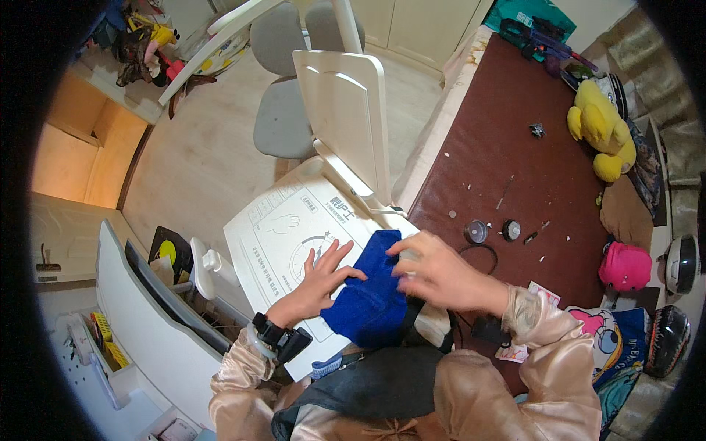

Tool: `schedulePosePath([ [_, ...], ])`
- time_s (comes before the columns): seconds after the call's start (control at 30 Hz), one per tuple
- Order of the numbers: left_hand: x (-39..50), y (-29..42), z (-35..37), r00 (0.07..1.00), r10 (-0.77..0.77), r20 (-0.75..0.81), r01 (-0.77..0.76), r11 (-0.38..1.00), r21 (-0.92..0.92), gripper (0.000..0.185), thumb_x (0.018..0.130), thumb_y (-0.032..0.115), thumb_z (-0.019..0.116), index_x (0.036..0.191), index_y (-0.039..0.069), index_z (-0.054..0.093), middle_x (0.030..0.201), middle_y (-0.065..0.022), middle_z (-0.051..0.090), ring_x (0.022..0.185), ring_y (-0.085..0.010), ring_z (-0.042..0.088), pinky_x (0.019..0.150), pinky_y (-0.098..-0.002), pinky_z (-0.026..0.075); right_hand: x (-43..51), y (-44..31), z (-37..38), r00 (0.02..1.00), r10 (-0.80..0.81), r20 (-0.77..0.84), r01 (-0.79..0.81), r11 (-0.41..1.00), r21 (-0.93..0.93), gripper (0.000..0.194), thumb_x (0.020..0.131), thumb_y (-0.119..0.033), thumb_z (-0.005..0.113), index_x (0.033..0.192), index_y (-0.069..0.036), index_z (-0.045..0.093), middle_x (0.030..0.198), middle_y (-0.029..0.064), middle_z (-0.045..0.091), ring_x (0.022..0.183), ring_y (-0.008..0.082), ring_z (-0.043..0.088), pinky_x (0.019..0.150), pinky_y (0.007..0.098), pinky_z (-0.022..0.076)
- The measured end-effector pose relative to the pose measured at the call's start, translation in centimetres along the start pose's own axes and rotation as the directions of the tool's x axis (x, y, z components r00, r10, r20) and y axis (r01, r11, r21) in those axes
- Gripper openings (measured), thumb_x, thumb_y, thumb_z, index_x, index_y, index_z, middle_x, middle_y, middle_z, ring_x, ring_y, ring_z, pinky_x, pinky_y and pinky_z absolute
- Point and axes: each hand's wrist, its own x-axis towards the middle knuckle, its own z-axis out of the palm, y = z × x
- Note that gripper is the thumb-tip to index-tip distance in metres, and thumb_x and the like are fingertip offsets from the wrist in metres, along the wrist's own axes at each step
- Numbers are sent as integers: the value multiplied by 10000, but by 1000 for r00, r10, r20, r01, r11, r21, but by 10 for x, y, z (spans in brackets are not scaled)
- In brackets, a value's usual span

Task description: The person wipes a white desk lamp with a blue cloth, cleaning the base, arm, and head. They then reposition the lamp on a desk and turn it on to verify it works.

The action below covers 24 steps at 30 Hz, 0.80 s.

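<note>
A piece of dark blue cloth (369, 303) lies over the near right part of a white printed board (265, 237), close to my lap. My left hand (314, 292) rests on the board with its fingers spread, the thumb on the cloth's left edge. At the cloth's right edge is my right hand (436, 270), slightly blurred with its fingers bent. Whether it grips the cloth does not show. A dark wristband device (284, 336) sits on my left wrist. Black fabric (369, 386) covers my lap just below the blue cloth.
A cream folding panel (347, 121) stands upright at the board's far edge, before a grey chair (284, 116). To the right, a brown bed surface (485, 138) holds round containers (476, 231), small scraps and a yellow plush toy (598, 127). On the left stands a white desk (149, 320).
</note>
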Motion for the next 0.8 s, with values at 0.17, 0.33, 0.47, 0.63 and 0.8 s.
schedulePosePath([
  [0.17, -1, -9, -1, 999, 38, -20, -41, 989, -144, 517, 922, 468, 590, 1402, 290, 519, 1631, -102, 149, 1509, -381, 7, 1119, -696, -56, 11, 33, 2, 918, 396, -2, -335, 775, -536, 628, 692, -240, 831, 1175, 20, 527, 1255, 222, 472, 1081, 390, 516, 885, 488, 472],
  [0.33, -2, -8, -1, 1000, -1, -12, -1, 982, -187, 622, 890, 522, 616, 1437, 255, 486, 1627, -107, 170, 1511, -366, 11, 1120, -688, -72, 38, 63, 60, 697, 702, 147, -396, 547, -738, 690, 635, -180, 842, 1192, 30, 493, 1142, 191, 531, 937, 319, 612, 713, 449, 540],
  [0.47, -1, -8, 0, 1000, -8, -16, 4, 983, -183, 657, 894, 534, 606, 1463, 245, 453, 1627, -107, 174, 1513, -361, 6, 1119, -689, -79, 45, 84, 83, 886, 448, 120, -186, 578, -794, 550, 700, -115, 749, 1185, 20, 527, 1022, 196, 569, 868, 303, 637, 462, 422, 516],
  [0.63, -2, -13, 3, 1000, -15, -8, 13, 984, -176, 663, 897, 535, 599, 1473, 252, 435, 1627, -113, 170, 1512, -362, 14, 1118, -695, -77, 26, 86, 34, 964, 218, 152, -136, 896, -424, 297, 721, -78, 687, 965, -2, 535, 893, 191, 602, 808, 366, 647, 618, 442, 538],
  [0.8, -2, -13, 3, 999, 5, -33, -11, 985, -173, 661, 899, 540, 592, 1475, 258, 431, 1624, -118, 174, 1507, -382, 18, 1116, -705, -63, 22, 87, -26, 892, 377, -248, -450, 779, -436, 360, 817, -120, 668, 1134, 0, 544, 995, 207, 607, 799, 421, 635, 683, 492, 531],
])
